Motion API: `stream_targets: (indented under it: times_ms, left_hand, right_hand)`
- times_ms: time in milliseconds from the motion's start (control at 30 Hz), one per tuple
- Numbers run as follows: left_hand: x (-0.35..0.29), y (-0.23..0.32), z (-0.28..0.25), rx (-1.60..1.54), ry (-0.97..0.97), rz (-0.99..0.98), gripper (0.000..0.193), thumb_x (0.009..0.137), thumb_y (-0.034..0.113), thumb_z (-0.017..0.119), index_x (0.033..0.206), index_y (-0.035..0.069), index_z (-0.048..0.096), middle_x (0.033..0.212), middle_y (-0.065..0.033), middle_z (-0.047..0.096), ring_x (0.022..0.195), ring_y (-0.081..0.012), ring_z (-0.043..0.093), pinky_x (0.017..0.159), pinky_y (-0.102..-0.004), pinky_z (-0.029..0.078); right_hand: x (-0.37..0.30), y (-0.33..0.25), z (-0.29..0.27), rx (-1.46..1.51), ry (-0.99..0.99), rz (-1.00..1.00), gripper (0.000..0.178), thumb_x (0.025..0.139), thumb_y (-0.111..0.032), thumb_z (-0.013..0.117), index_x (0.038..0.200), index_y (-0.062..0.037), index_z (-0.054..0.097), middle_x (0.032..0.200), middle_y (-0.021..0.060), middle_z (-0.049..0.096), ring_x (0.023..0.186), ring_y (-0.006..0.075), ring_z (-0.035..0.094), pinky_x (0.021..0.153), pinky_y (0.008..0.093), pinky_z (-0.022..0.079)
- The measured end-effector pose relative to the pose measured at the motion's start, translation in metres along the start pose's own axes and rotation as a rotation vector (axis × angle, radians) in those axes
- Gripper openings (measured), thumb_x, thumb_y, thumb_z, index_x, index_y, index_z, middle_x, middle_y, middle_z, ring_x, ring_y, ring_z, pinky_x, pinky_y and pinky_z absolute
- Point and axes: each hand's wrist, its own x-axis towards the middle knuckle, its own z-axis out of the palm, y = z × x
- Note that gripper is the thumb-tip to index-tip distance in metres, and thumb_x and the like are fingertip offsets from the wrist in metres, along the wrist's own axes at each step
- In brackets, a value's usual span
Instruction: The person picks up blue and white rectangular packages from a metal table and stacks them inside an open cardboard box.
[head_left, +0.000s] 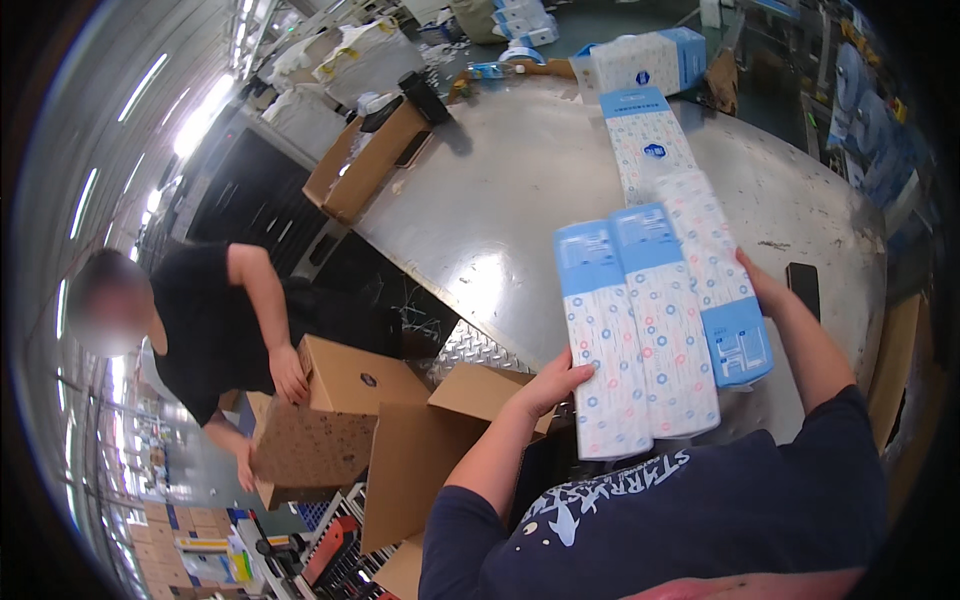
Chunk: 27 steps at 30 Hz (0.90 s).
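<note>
Three long plastic-wrapped packs are held side by side between my two hands, over the near edge of the table. They are white with small pink and blue rings. The left pack (605, 340) and the middle pack (665, 330) have their blue ends away from me, while the right pack (720, 270) has its blue end toward me. My left hand (553, 387) grips the left side, thumb on the wrapper and other fingers hidden beneath. Against the right pack's outer side presses my right hand (765, 288), its fingers partly hidden. Beyond them, another pack (650, 145) lies on the table.
The metal table (520, 190) carries a phone (803, 290), a black bottle (424, 98) and an opened carton tray (365, 165). More packs (650, 62) lie at its far edge. An open cardboard box (420, 460) stands left of me, where a co-worker handles a closed carton (330, 420).
</note>
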Motion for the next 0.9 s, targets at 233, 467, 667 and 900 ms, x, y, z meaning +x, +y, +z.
stream_targets:
  times_ms: [233, 467, 667, 900]
  left_hand:
    - [-0.043, -0.039, 0.012, -0.275, 0.164, 0.273, 0.091, 0.074, 0.012, 0.069, 0.146, 0.008, 0.013, 0.141, -0.0117, 0.034, 0.129, -0.0238, 0.036, 0.107, -0.0398, 0.032]
    - [-0.172, 0.024, 0.020, -0.082, 0.521, 0.888, 0.070, 0.067, 0.006, 0.079, 0.126, 0.001, 0.043, 0.117, -0.0099, 0.056, 0.111, -0.0224, 0.053, 0.092, -0.0379, 0.046]
    - [-0.424, 0.076, -0.018, 0.263, 0.548, 0.876, 0.067, 0.061, 0.007, 0.079, 0.121, -0.002, 0.053, 0.114, -0.0127, 0.061, 0.106, -0.0257, 0.058, 0.092, -0.0395, 0.045]
    - [-0.501, -0.070, -0.069, 0.459, 0.353, 0.033, 0.090, 0.069, 0.032, 0.077, 0.141, 0.000, 0.035, 0.144, -0.0152, 0.038, 0.133, -0.0270, 0.036, 0.111, -0.0356, 0.026]
  right_hand:
    - [0.009, 0.002, 0.038, 0.029, -0.214, -0.097, 0.082, 0.089, -0.064, 0.042, 0.143, -0.0038, 0.030, 0.139, 0.0147, 0.045, 0.124, 0.0263, 0.048, 0.103, 0.0386, 0.039]
    - [-0.024, -0.120, 0.172, 0.037, -0.674, -0.565, 0.088, 0.081, -0.065, 0.055, 0.141, -0.0037, 0.035, 0.137, 0.0155, 0.046, 0.127, 0.0278, 0.043, 0.104, 0.0439, 0.037]
    - [-0.072, -0.060, 0.284, -0.242, -1.031, -0.863, 0.081, 0.079, -0.051, 0.069, 0.138, -0.0041, 0.040, 0.135, 0.0162, 0.047, 0.127, 0.0275, 0.042, 0.104, 0.0434, 0.036]
    - [-0.165, -0.009, 0.386, -1.216, -1.538, -0.294, 0.046, 0.086, -0.030, 0.065, 0.128, -0.0153, 0.055, 0.107, 0.0119, 0.066, 0.098, 0.0240, 0.062, 0.086, 0.0337, 0.047]
